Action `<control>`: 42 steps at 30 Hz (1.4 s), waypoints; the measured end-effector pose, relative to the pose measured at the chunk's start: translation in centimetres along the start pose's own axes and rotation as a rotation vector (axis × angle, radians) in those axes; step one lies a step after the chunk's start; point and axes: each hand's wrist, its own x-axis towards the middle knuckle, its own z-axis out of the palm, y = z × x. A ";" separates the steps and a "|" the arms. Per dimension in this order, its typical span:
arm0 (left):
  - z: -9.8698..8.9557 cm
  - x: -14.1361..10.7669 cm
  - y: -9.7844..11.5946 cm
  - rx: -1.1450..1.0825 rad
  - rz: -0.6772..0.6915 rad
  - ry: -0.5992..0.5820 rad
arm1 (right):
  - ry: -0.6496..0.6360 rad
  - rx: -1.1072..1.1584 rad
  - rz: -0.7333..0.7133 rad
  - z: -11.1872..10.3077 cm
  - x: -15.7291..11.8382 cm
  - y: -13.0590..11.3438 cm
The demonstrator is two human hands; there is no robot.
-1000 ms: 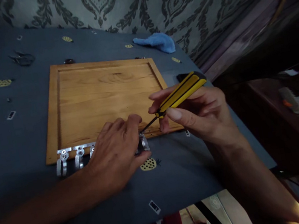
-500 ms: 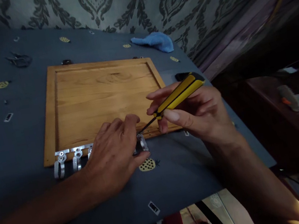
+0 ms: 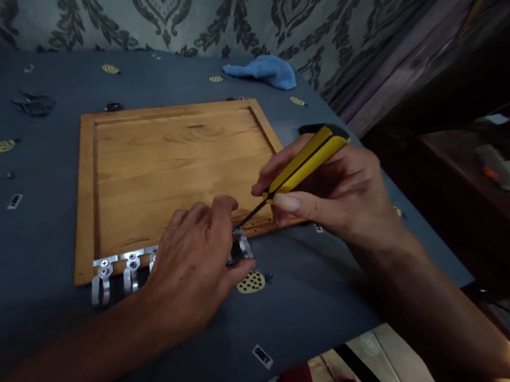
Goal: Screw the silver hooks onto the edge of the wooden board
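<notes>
A framed wooden panel (image 3: 177, 165) lies on the blue cloth with printed pineapples. Along its near edge runs a metal strip with several silver hooks (image 3: 134, 271). My left hand (image 3: 193, 263) is closed over the strip's right part, its thumb beside the rightmost visible hook, pressing it to the panel. Between thumb and fingers, my right hand (image 3: 329, 195) grips a yellow and black screwdriver (image 3: 304, 163). The screwdriver's tip meets the strip just right of my left fingers; the screw head there is too small to make out.
Pliers (image 3: 34, 104) lie at the back left, and a blue rag (image 3: 264, 72) at the back right. A dark object (image 3: 312, 128) sits behind my right hand. Patterned wallpaper rises behind the table (image 3: 192, 371). At the far right is a dark red surface (image 3: 487, 178) with items.
The fingers of my right hand have shifted slightly around the screwdriver handle. My left hand, the panel and the hooks look nearly unchanged.
</notes>
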 end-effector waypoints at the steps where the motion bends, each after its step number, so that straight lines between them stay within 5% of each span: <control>1: 0.0 0.0 0.0 -0.001 -0.003 -0.004 | -0.029 0.015 0.012 -0.2 -0.1 0.0; 12: -0.1 0.0 0.0 -0.004 -0.025 -0.023 | 0.097 -0.011 -0.167 1.0 -0.1 0.7; 19: -0.2 0.0 0.1 -0.027 -0.027 -0.038 | 0.245 -0.025 -0.135 2.2 -0.2 0.7; 28: 0.1 0.0 0.0 -0.014 -0.029 -0.025 | 0.027 -0.034 -0.036 0.1 -0.1 0.5; 37: 0.0 0.0 0.0 0.000 -0.018 -0.016 | 0.094 -0.001 -0.049 0.7 0.2 0.3; 42: 0.1 -0.1 -0.1 -0.002 -0.006 -0.008 | -0.015 0.014 0.019 -0.4 0.0 0.1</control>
